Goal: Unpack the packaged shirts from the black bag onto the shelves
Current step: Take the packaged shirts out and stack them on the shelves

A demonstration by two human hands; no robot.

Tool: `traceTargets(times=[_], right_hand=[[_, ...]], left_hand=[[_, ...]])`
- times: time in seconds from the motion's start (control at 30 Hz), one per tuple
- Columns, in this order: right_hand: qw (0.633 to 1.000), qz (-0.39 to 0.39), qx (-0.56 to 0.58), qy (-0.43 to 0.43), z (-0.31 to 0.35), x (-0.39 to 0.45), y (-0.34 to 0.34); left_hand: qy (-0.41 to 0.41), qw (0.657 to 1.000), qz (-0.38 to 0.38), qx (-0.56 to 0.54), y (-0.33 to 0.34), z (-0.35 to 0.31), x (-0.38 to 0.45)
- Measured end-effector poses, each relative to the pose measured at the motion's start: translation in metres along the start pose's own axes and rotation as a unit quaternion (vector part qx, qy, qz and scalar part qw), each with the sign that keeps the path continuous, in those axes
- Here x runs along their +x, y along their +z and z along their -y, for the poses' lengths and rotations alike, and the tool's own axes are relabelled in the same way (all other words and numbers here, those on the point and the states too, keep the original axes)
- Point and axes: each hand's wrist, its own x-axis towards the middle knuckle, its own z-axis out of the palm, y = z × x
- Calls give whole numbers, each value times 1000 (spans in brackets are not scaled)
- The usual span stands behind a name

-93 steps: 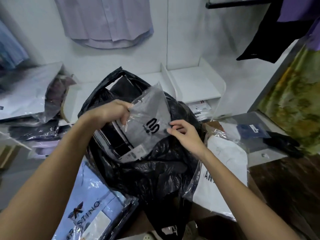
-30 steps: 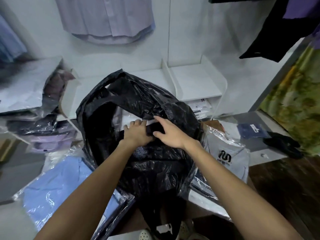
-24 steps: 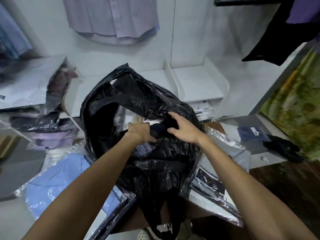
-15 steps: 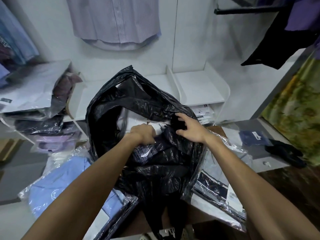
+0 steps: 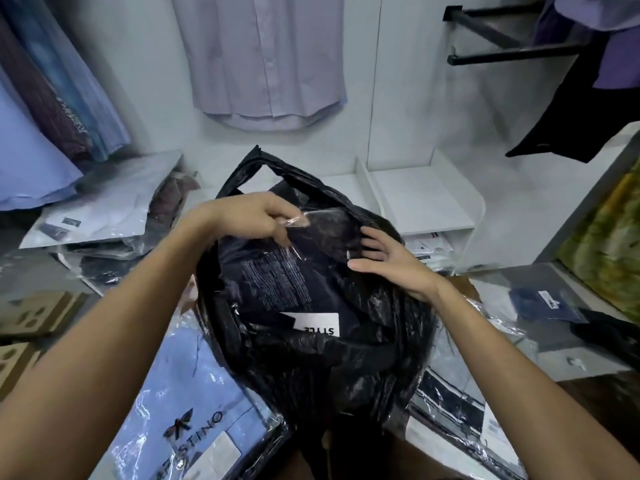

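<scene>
White wall [image 5: 408, 81] spans the upper frame. Black rail [image 5: 498, 57] mounted upper right. Lilac shirt [image 5: 266, 60] hangs top centre. Dark wood floor [image 5: 616, 386] lower right.

White shelves [image 5: 426, 199] run along the back wall, split by an upright divider [image 5: 369, 188]. The right compartment's top surface is bare white; below it, in a lower compartment, lies a stack of packaged shirts [image 5: 427, 245] with white labels. On the left shelf rests a white packaged shirt [image 5: 104, 206] atop darker packages [image 5: 100, 258]. In front, a brown box [image 5: 460, 285] carries the black bag [image 5: 311, 341]. To the left of the bag lies a light-blue packaged shirt [image 5: 194, 403]; to its right a clear-wrapped shirt [image 5: 457, 407]. At far right, a grey bench [image 5: 540, 351] holds a navy package [image 5: 547, 303].
</scene>
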Motion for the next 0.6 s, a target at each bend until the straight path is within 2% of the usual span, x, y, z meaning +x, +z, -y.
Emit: traceTargets(times=[0.13,0.23,0.33,0.4,0.47,0.53,0.6], right_hand=[[1000,13,-18,11,7,2,0],[999,17,-17,25,9,-1,-2],[995,27,93,-14,11,-6,0],[974,66,216,-34,15,-7,1],[949,49,307,-52,20,-3,4],[937,-51,340,-69,30,4,6],[924,-126,350,-90,43,8,4]], left_hand=[[-7,995,-23,-94,-35,7,-23],[-3,982,-117,-147,-62,8,-34],[16,956,-219,-194,-81,-1,-45],[31,946,-244,-209,-83,-7,-47],[23,955,-218,-198,-78,-8,-48],[-1,979,-116,-165,-68,0,-47],[-51,979,-49,-191,-51,12,-42]])
